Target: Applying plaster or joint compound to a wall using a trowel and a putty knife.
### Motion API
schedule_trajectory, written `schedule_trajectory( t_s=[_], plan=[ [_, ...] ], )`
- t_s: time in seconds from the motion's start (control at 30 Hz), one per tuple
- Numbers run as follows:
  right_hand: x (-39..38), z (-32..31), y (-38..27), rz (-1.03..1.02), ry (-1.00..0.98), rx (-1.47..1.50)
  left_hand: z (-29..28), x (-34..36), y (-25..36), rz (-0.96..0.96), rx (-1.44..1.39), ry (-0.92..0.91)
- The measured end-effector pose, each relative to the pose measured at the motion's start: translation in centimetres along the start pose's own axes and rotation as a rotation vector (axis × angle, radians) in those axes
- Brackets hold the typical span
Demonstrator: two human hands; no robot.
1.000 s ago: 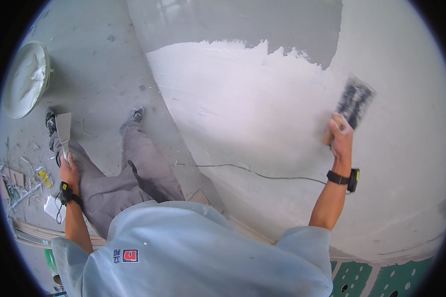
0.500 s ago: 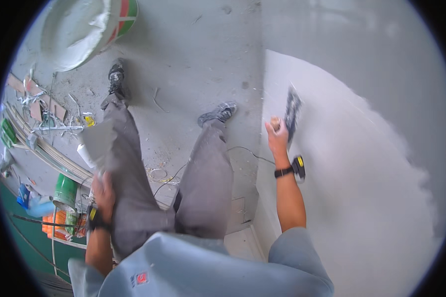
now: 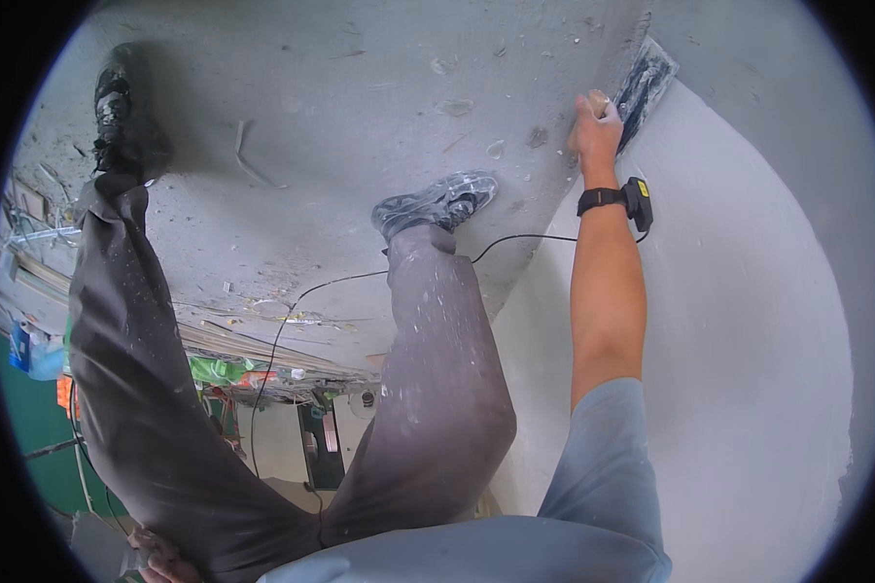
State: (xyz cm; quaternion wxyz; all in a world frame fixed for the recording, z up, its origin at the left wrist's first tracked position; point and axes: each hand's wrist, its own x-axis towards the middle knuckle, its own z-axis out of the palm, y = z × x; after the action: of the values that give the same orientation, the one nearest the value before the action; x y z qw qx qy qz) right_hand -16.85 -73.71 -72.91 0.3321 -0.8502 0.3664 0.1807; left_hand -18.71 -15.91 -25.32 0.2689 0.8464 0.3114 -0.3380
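Observation:
My right hand (image 3: 596, 134) is closed around the handle of a plastering trowel (image 3: 648, 92). The long blade, smeared with white, lies against the grey wall where it meets the floor, at the far end of a pale, fresh coat of plaster (image 3: 729, 262). At the lower left, beside my left thigh, part of my left hand (image 3: 163, 556) shows with curled fingers. Next to it is a flat grey plate (image 3: 97, 544), which the hand appears to hold; its handle is hidden.
My shoes (image 3: 436, 202) stand apart on the dusty grey floor (image 3: 331, 126). A thin black cable (image 3: 335, 284) runs from my right wrist past my legs. Long strips (image 3: 233, 342), green and orange items and scraps lie to the left and behind my legs.
My right hand has carried the trowel farther away along the wall, up to the floor edge. My left hand has dropped lower with the grey plate. The bucket has left view as my body leaned.

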Motion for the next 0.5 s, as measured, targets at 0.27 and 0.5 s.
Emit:
schedule_trajectory(
  t_s=[0.27, 0.5],
  plan=[
    [2.2, 1.6, 2.6, 0.072, -0.017, -0.095, 2.4, 2.9, 2.9, -0.035, 0.056, -0.015],
    [0.9, 0.8, -0.6, 0.01, 0.121, -0.211, 0.3, 1.1, 0.4, -0.046, 0.005, 0.01]
  ],
)
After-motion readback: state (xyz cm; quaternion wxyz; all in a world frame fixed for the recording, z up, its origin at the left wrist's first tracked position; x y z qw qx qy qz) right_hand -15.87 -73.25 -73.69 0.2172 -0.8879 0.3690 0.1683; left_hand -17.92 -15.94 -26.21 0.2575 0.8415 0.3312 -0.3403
